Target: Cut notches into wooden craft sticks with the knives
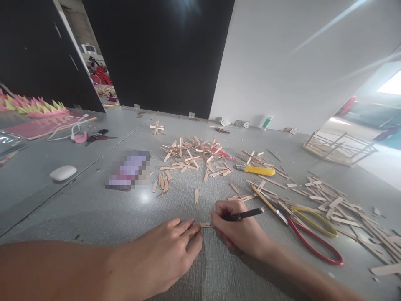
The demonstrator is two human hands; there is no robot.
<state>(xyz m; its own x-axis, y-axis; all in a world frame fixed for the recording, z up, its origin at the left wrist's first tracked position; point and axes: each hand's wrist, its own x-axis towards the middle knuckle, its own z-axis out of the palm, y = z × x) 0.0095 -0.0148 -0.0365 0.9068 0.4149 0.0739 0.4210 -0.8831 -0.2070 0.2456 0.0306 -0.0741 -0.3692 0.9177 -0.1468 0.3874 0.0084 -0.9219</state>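
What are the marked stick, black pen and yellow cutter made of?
The marked stick looks like bare wood: pale tan, matt. The black pen seems shiny plastic by its glints, maybe metal. The yellow cutter handle looks like ridged plastic: bright, even colour.

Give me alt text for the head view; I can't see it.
The right hand holds a black pen beside a marked wooden strip, whose one end the left hand covers on a grey surface. Beyond lie scattered wooden pieces and a yellow cutter, with scissors to the right.
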